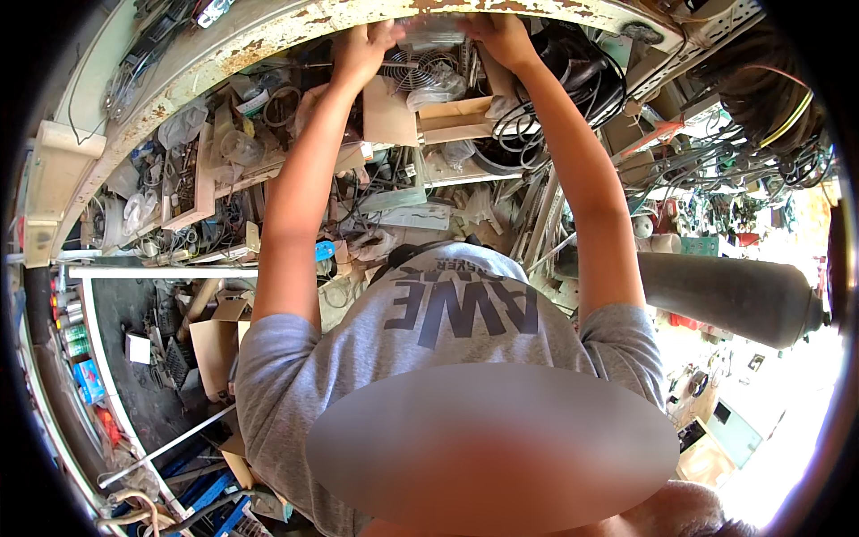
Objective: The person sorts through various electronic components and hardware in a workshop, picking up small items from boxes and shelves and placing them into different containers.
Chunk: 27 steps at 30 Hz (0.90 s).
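My left hand (366, 50) and my right hand (503, 37) reach up to the top of the view, just below a rust-flaked painted metal beam (255, 41). Between them lies a transparent plastic item (433, 33), perhaps a bag or box. The fingers of both hands are blurred and partly cut off by the beam, so it does not show whether either hand grips the plastic. Under my hands are a round wire fan guard (411, 70), a crumpled clear plastic bag (439, 87) and an open cardboard box (456, 117). Black cable coils (523, 144) hang beside my right forearm.
Crowded shelves hold a wooden tray (208, 178), bags and loose parts on the left. A large grey cylinder (731, 295) lies to the right, below bundled wires (711, 158). Cardboard boxes (215, 349) stand at the lower left, near a white metal frame (161, 272).
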Available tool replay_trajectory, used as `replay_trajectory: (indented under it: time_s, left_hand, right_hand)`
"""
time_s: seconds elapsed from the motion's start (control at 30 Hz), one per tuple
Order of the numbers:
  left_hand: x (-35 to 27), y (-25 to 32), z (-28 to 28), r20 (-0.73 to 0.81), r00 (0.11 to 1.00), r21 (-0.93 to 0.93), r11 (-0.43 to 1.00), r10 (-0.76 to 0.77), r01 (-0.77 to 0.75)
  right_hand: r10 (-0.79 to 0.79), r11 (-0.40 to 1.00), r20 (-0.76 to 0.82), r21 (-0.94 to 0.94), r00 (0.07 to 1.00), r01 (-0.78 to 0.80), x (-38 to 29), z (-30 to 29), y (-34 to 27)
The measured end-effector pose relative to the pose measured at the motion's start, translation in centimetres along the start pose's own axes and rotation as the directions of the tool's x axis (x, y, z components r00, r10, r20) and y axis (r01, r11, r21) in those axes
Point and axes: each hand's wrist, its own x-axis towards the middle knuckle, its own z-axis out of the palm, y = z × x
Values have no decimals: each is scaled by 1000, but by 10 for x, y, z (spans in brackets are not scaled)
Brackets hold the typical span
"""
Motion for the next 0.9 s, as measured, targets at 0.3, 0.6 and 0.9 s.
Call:
replay_trajectory:
  time_s: [0.3,0.6,0.9]
  left_hand:
    - [-80,-29,-1,-64,986,486,858,-155,166]
    - [-171,54,-94,-554,801,208,894,-227,398]
    - [-236,16,-99,-638,591,-37,786,-494,617]
  right_hand:
    - [310,948,228,-150,923,-281,-79,34,-5]
    - [-53,817,191,-556,980,153,-117,38,-28]
    - [-18,980,206,-189,978,58,-162,10,-68]
